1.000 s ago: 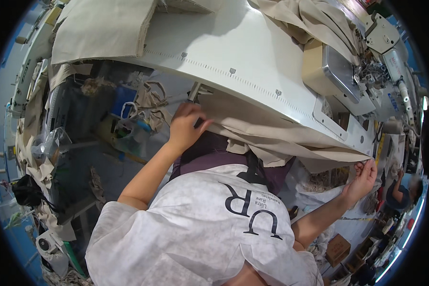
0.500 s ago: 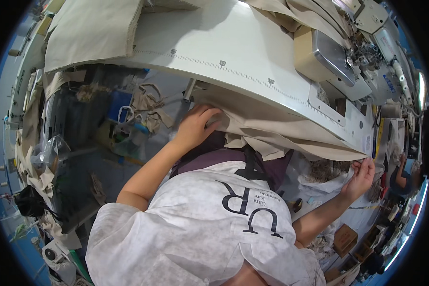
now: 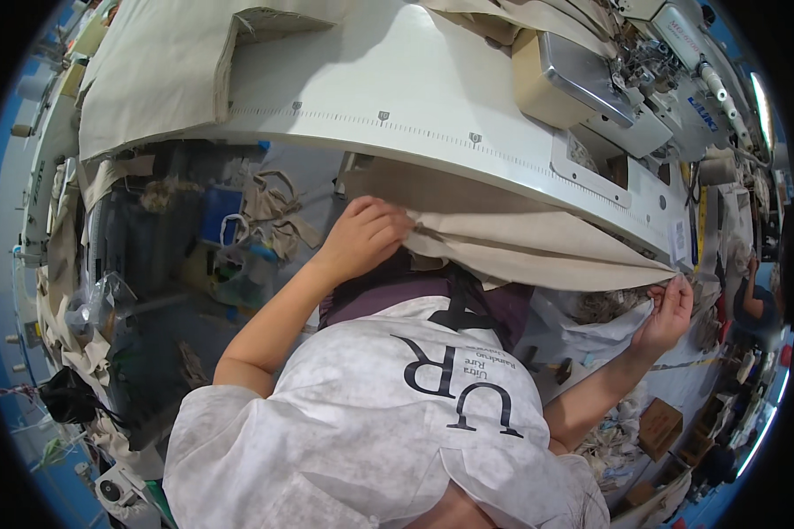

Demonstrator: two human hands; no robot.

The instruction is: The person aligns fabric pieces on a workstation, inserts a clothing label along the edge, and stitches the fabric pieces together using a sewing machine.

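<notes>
A long beige fabric piece is stretched between my hands, below the front edge of the white sewing table. My left hand is closed on its left part, where the cloth gathers into folds. At the far right, my right hand pinches the pointed corner of the same fabric between thumb and fingertips. Part of the cloth hangs over my lap, and its upper left portion goes under the table edge.
A sewing machine with a metal-topped box stands at the table's right. Stacked beige fabric panels overhang its left edge. On the floor to the left lie a blue box and fabric scraps; a cardboard box sits lower right.
My left hand has closed on the fabric and moved slightly right. The cloth between my hands is drawn tauter, and its right corner has risen a little with my right hand.
</notes>
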